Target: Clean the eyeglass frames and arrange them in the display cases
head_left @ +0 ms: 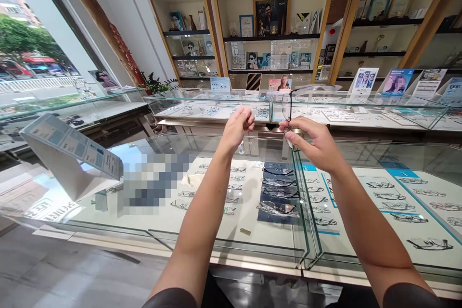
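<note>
My right hand (313, 143) pinches a pair of thin dark-framed eyeglasses (290, 105) between thumb and fingers, above the glass counter. The glasses are turned on edge, with one temple reaching out to the right. To their left, apart from them, my left hand (238, 127) is raised with its fingers curled closed. What those fingers hold, if anything, is hidden. Just below that hand shows a small whitish object (241, 147), too small to name. Beneath both hands, rows of eyeglasses (277, 208) lie inside the glass display case (267, 245), some on a dark panel.
A white folded sign (72, 154) stands on the counter at the left. More display cases (224, 106) run across the back, with small advertising cards (364, 84) on top. Behind them are wood-framed shelves (212, 24). A window (32, 43) is at far left.
</note>
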Available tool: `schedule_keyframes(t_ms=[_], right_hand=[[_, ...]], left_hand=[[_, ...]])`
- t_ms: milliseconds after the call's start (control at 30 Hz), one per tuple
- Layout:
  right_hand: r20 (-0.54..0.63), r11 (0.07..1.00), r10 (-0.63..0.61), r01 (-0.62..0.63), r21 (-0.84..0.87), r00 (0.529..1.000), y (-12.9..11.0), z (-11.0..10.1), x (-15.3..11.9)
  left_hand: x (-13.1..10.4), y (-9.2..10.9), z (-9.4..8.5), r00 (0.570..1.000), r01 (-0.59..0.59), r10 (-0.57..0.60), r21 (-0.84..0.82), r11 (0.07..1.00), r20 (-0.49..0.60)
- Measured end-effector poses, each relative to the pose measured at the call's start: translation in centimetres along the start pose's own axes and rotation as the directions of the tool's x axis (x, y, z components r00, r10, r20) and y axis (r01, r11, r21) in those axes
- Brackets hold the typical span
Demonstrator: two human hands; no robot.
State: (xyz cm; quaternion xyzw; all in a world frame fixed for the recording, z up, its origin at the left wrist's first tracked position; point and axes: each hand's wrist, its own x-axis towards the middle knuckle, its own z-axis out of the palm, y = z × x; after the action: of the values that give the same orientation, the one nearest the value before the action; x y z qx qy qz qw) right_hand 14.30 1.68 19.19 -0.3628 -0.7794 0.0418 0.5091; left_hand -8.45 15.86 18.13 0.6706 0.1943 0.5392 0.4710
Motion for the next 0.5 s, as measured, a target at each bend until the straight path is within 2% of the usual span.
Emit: schedule_keyframes(t_ms=[33, 67, 100, 233, 300, 367, 500], right_hand=[[-0.01, 1.0, 0.025, -0.025, -0.005, 1.0, 0.5, 0.2, -0.1], [-0.022, 0.999, 0.054, -0.054, -0.01, 0.998, 1.1, 0.5, -0.3], [-0.035, 0.996, 0.083, -0.084, -0.012, 0.996, 1.9, 0.8, -0.6], [-0.09, 0.979, 0.205, -0.205, 0.009, 0.975, 5.0, 2.6, -3.0], [-0.127, 0.963, 0.269, -0.265, 0.046, 0.955, 6.4, 3.5, -4.7], [-0.164, 0.949, 0.313, -0.303, 0.084, 0.936, 7.6, 4.2, -6.2], [-0.199, 0.933, 0.357, -0.337, 0.126, 0.913, 9.7, 5.2, -7.9]], left_hand=[[0.1, -1.5, -0.9, 0.991, 0.035, -0.023, 0.091, 0.995, -0.129], [0.2, -3.1, -1.7, 0.96, 0.11, -0.052, 0.199, 0.974, -0.274], [0.1, -4.8, -2.6, 0.932, 0.15, -0.058, 0.234, 0.961, -0.357], [-1.1, -11.2, -4.8, 0.821, 0.271, -0.07, 0.278, 0.921, -0.567], [-1.7, -13.5, -5.1, 0.786, 0.342, -0.12, 0.264, 0.902, -0.607], [-1.9, -15.2, -5.2, 0.772, 0.409, -0.197, 0.235, 0.882, -0.604], [-1.6, -16.5, -4.9, 0.767, 0.5, -0.338, 0.176, 0.848, -0.546]])
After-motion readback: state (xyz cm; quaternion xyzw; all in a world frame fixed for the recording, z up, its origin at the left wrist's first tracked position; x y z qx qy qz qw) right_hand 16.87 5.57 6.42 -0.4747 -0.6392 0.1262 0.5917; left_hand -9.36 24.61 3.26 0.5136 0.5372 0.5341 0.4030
